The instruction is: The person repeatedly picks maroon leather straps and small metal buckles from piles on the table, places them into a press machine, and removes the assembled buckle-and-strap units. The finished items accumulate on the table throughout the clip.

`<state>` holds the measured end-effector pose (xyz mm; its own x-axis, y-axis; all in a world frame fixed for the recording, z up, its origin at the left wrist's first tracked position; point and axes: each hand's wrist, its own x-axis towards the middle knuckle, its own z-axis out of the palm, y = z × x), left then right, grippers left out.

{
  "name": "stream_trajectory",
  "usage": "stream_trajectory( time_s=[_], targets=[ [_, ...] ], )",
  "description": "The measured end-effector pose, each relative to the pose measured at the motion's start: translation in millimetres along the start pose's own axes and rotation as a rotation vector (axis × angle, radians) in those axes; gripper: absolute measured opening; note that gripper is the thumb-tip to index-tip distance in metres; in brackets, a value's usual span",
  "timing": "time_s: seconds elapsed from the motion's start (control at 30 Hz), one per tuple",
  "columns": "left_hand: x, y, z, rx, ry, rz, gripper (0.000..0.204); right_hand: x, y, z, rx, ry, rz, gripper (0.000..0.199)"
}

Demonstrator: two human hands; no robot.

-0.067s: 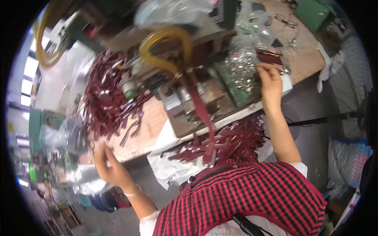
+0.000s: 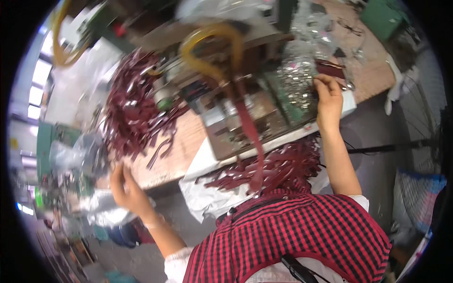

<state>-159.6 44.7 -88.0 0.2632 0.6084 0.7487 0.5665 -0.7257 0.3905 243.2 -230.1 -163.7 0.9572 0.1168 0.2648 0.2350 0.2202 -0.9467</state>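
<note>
My left hand is off the bench's near left edge, thumb and fingers apart, with nothing seen in it. My right hand is at the right side of a pile of small shiny metal pieces, its fingers curled in; whatever they hold is too small to make out. A dark red strap hangs from the middle of a bench machine toward my lap. More dark red straps lie heaped on white sheeting in front of the machine.
A large heap of dark red straps covers the bench on the left. A yellow looped tube rises above the machine. Farther right are a dark red piece, a pair of glasses and a green box. A fan stands at the right.
The whole view has shifted, so the bench sits slightly farther right and higher. My left hand has drawn a little left, away from the bench edge. My right hand stays by the metal pieces.
</note>
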Motion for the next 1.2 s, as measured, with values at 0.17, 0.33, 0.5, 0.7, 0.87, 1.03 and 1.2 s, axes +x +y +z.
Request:
stream_trajectory(
  time_s=[0.17,0.33,0.5,0.7,0.87,1.03,1.2],
  targets=[
    [34,-45,42,0.178,-0.307,0.138,0.008,10,15,52,-0.056,-0.130,0.002,0.014],
    [0,-71,86,0.660,-0.683,0.263,0.011,7,1,48,-0.141,-0.171,-0.052,0.016],
    [-8,-76,81,0.427,-0.628,-0.127,0.022,-8,-9,-23,-0.401,-0.103,-0.095,0.017],
    [-6,-58,111,-0.032,-0.498,-0.147,0.018,-22,-65,-7,-0.281,-0.322,0.034,0.017],
    [5,-42,180,-0.584,-0.332,-0.354,0.016,-32,-97,90,-0.186,-0.537,-0.183,0.016],
    [-1,29,166,-0.715,-0.163,-0.215,0.012,-49,-74,108,0.096,-0.476,0.020,0.030],
    [18,114,97,-0.804,0.045,0.070,0.017,-56,-107,115,0.162,-0.530,0.197,0.040]
  ],
)
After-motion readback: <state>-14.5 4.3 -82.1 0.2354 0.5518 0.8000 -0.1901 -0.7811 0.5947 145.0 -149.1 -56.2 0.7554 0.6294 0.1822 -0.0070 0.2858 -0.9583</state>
